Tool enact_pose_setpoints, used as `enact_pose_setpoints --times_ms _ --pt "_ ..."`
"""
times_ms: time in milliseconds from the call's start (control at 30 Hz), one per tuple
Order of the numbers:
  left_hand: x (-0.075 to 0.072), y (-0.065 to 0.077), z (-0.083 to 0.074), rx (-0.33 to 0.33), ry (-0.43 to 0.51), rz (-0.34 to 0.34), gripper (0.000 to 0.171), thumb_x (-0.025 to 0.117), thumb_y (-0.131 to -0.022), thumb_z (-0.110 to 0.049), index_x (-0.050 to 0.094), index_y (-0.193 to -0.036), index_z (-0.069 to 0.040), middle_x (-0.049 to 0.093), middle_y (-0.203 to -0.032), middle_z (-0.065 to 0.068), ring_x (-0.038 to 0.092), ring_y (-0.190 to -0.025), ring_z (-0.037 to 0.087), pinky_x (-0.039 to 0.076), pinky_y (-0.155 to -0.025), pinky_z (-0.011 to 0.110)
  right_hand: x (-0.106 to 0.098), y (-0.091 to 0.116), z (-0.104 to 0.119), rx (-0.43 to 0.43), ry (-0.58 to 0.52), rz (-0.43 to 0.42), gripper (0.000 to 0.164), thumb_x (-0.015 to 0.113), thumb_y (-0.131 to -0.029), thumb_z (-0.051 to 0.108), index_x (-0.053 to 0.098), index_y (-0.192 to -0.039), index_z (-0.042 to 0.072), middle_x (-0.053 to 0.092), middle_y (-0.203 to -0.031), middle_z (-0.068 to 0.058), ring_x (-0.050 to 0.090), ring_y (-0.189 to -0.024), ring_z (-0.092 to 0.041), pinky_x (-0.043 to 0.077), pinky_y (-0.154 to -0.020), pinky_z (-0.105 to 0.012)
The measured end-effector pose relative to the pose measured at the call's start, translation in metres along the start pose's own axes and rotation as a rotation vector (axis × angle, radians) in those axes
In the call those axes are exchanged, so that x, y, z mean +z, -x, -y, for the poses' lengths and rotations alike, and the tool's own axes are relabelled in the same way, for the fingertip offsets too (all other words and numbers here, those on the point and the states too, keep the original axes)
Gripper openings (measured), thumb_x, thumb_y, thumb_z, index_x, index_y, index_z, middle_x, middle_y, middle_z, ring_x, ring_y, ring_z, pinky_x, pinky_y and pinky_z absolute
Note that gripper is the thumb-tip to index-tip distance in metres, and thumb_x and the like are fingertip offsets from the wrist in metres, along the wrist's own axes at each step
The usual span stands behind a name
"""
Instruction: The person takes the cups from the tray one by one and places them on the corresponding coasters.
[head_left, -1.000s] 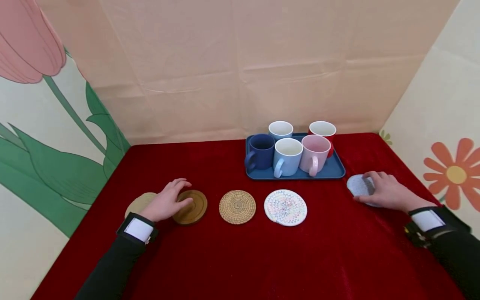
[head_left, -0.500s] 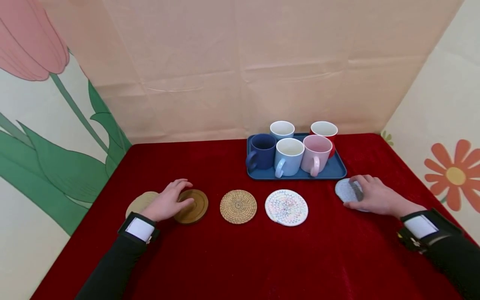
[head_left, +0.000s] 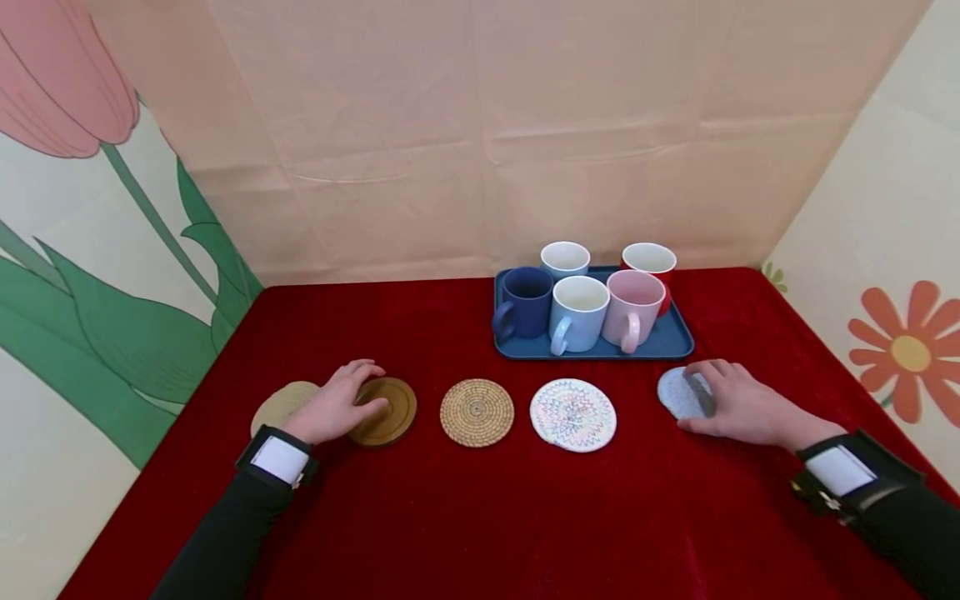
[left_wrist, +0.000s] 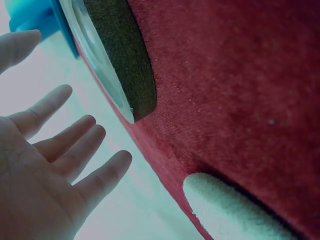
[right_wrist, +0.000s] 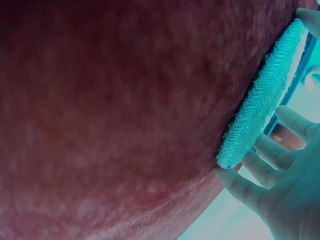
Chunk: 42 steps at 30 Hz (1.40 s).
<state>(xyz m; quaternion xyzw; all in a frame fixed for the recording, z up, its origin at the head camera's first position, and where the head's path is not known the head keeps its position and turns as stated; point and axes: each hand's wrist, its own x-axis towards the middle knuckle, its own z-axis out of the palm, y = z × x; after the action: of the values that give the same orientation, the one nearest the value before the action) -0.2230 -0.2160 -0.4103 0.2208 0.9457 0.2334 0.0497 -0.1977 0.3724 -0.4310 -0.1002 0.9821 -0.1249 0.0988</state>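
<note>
The right hand (head_left: 738, 406) pinches a round grey coaster (head_left: 678, 393) toward the right edge of the worktop (head_left: 465, 517); only the right wrist view shows its braided rim (right_wrist: 252, 107). The left hand (head_left: 335, 406) is splayed.

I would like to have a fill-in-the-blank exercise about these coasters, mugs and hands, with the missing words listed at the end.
1. The blue tray on the red cloth holds ____ mugs.
2. In the head view, the dark blue mug stands to the ____ of the front light blue mug.
3. The straw coaster lies ____ the brown wooden coaster and the white patterned coaster.
4. The ____ hand touches the pale grey coaster.

Missing words: five; left; between; right.
</note>
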Motion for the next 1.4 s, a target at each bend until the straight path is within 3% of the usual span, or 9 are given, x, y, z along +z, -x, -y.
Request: enact_pose_setpoints --times_ms 500,1400 --pt "0.000 0.001 -0.001 -0.008 -0.012 0.007 0.049 0.065 -0.095 -0.031 0.053 -0.133 -0.002 0.042 -0.146 0.023 0.037 -0.137 0.040 0.039 -0.107 0.054 0.006 0.010 0.021 -0.047 0.037 -0.047 0.090 0.076 -0.068 0.067 0.047 -0.130 0.008 0.052 -0.123 -0.019 0.046 -0.111 -0.034 0.054 -0.079 -0.050" --pt "0.000 0.002 -0.002 -0.017 -0.015 0.004 0.049 0.065 -0.095 -0.030 0.053 -0.133 -0.002 0.043 -0.146 0.022 0.038 -0.136 0.039 0.040 -0.106 0.054 0.007 0.016 0.039 -0.068 0.015 0.002 0.096 0.078 -0.066 0.065 0.044 -0.135 0.009 0.047 -0.132 -0.020 0.044 -0.116 -0.036 0.056 -0.079 -0.050"
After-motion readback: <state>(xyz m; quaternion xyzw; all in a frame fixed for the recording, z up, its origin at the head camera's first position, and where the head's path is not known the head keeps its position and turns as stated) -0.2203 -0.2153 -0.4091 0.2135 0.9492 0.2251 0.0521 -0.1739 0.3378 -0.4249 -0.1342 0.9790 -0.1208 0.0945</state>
